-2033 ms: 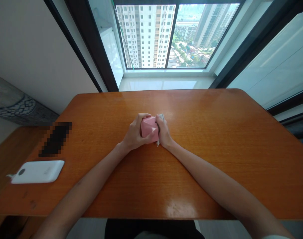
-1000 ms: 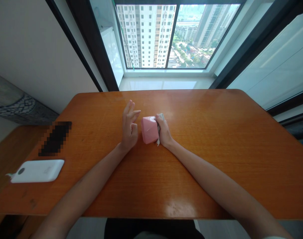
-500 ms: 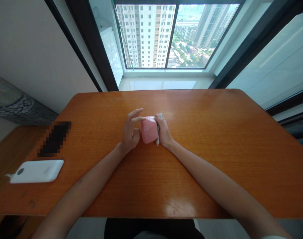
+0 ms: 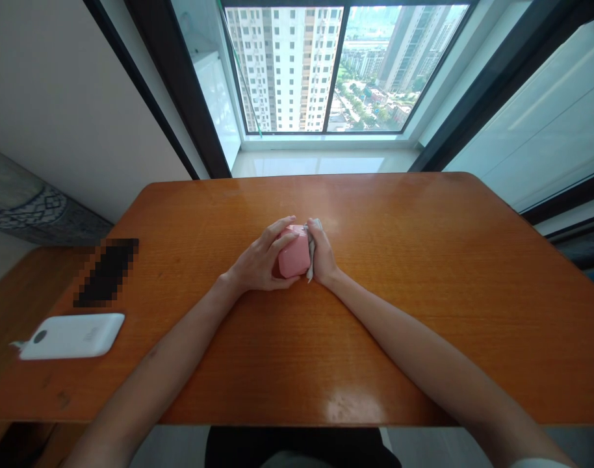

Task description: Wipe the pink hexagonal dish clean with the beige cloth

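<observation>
A small pink box-like object (image 4: 295, 255) with rounded corners is between my two hands, over the middle of the wooden table (image 4: 404, 247). My left hand (image 4: 266, 259) is wrapped around its left side, fingers over the far edge and thumb along the near edge. Against its right side, my right hand (image 4: 322, 253) is closed on a crumpled whitish cloth or tissue (image 4: 311, 257), which presses on the pink object. The fingertips of my right hand are mostly hidden behind the cloth.
To the left on the table lies a white rounded device (image 4: 73, 336) with a short cord. Behind it is a dark pixelated patch (image 4: 106, 273), its content hidden. Beyond the table's far edge stand a pale sill (image 4: 321, 164) and a window.
My left hand has gone from hovering with raised fingers beside the pink object to gripping it around its left side. The right hand keeps the cloth against it, nearly in place.
</observation>
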Motion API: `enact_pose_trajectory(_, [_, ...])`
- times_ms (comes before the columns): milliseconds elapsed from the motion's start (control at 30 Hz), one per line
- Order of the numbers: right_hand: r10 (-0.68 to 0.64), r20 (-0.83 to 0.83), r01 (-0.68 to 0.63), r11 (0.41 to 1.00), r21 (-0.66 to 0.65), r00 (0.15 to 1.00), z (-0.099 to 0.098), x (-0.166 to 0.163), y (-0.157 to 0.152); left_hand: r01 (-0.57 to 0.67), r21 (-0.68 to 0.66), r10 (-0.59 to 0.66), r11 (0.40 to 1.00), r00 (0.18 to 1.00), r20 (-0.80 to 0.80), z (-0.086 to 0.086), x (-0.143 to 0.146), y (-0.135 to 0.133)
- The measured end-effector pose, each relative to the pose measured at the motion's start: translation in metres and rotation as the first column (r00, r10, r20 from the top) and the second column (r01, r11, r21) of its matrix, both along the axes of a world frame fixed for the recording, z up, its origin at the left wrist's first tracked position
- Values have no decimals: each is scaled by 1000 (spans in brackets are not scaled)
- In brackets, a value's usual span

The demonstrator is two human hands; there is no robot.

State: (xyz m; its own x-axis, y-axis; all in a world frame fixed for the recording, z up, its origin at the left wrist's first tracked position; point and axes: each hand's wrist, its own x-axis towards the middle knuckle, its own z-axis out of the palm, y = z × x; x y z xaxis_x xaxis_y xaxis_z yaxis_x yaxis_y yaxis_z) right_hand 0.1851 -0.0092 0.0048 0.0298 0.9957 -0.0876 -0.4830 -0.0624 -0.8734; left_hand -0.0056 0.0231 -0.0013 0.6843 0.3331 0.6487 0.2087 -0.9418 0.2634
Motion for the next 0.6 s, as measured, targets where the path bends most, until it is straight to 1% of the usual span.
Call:
enact_pose_trajectory(133, [-43,61,41,998,39,997,-3,0,1,-45,-53,46,998,999,11,1,1,-3])
enact_pose_trajectory(267, [-150,165,128,982,137,975,-4,0,-4,-62,-186,84,981,990,111,2,6,-6])
enact_pose_trajectory(333, [-142,206,112,983,148,968,-3,0,-7,-62,-317,122,946,977,174,0,9,-8])
enact_pose_trajectory(400, [-112,217,84,987,134,970,-1,0,-8,-56,-465,163,884,967,193,-3,10,-9])
enact_pose_trajectory(433, [-105,212,80,989,126,972,-1,0,-9,-55,-518,178,854,966,190,-4,11,-9])
enact_pose_trajectory(467, [-108,202,84,989,122,973,-1,0,-8,-53,-545,183,837,965,188,-6,11,-10])
enact_pose_trajectory(500, [-115,192,92,988,120,975,-1,0,-8,-48,-547,179,836,965,190,-7,11,-9])
enact_pose_trajectory(533, [-121,182,101,988,117,976,-1,-1,-7,-43,-526,170,849,966,196,-8,11,-9])
enact_pose_trajectory(600, [-133,166,116,987,108,977,-2,-1,-5,-24,-434,127,901,969,210,-9,11,-7])
